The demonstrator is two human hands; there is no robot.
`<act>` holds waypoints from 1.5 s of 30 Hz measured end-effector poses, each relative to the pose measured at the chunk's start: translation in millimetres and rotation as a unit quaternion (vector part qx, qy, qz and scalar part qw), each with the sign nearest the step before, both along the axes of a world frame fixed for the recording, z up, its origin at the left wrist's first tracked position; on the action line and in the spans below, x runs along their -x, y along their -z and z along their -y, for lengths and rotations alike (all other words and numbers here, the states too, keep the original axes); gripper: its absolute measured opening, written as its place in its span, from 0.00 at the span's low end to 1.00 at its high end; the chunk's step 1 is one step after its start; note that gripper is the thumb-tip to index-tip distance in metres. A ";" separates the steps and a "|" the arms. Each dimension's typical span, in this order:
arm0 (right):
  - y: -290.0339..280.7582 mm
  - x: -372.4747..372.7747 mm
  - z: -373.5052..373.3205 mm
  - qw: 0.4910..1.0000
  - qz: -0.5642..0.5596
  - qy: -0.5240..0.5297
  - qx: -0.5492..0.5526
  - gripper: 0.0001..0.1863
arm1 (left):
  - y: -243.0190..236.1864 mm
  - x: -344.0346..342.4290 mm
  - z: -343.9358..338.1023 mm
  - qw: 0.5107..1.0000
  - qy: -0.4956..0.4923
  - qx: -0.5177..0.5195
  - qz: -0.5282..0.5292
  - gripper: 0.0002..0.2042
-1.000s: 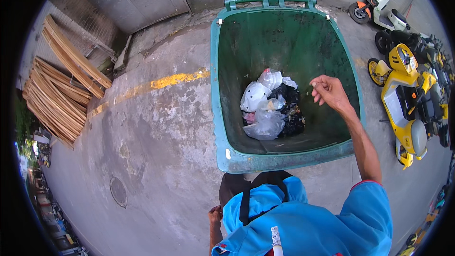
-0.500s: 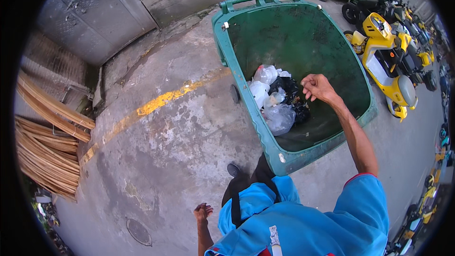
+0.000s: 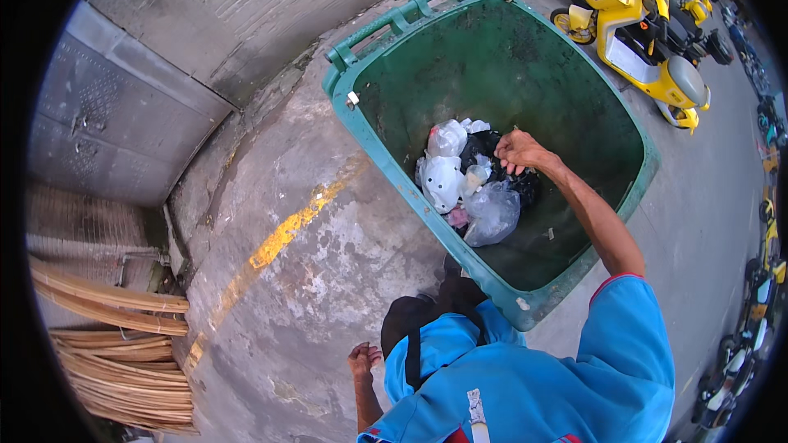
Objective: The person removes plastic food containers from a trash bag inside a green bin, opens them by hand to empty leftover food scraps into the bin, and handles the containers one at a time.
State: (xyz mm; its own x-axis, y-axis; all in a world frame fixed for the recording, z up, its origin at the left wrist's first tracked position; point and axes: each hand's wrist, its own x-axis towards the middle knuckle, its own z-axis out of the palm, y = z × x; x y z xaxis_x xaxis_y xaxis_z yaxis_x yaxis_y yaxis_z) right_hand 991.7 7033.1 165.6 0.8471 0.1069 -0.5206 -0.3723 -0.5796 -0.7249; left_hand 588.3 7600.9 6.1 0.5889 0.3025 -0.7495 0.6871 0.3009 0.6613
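Note:
A large green wheeled bin (image 3: 386,148) stands with its top uncovered in front of me. Inside lie a white plastic bag (image 3: 442,183), a clear plastic bag (image 3: 494,215) and a black bag (image 3: 480,146), with a small pink scrap (image 3: 457,217) among them. My right hand (image 3: 520,152) hangs over the black bag inside the bin, its fingers bent downward and slightly apart; I see nothing held in it. Whether its fingertips touch the bag cannot be told. Beside my body, my left hand (image 3: 363,358) is loosely curled and holds no visible object.
Yellow scooters (image 3: 648,41) stand beyond the bin at the right, with more parked vehicles along the right rim. A metal door (image 3: 123,107) and a wall are at the left. Bundled wooden strips (image 3: 123,377) lie at lower left. A worn yellow line (image 3: 283,238) crosses the concrete.
The view has turned, so the bin sits slightly further left and the wooden strips lower. My right hand stays over the bags, a little further left in the picture, fingers drooping more.

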 end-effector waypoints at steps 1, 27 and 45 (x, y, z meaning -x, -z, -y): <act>8.5 -6.1 3.2 1.000 -0.010 0.002 -0.001 0.11 | -1.7 -11.0 -4.8 1.000 -0.001 0.000 -0.023 0.13; 444.2 -107.4 -42.2 0.894 0.361 0.073 0.256 0.03 | 10.7 -307.2 -90.4 0.980 0.086 0.032 -0.179 0.13; 525.9 -190.4 -114.0 0.903 0.213 -0.024 0.373 0.10 | -45.3 -239.6 -112.7 0.967 0.155 -0.053 -0.195 0.22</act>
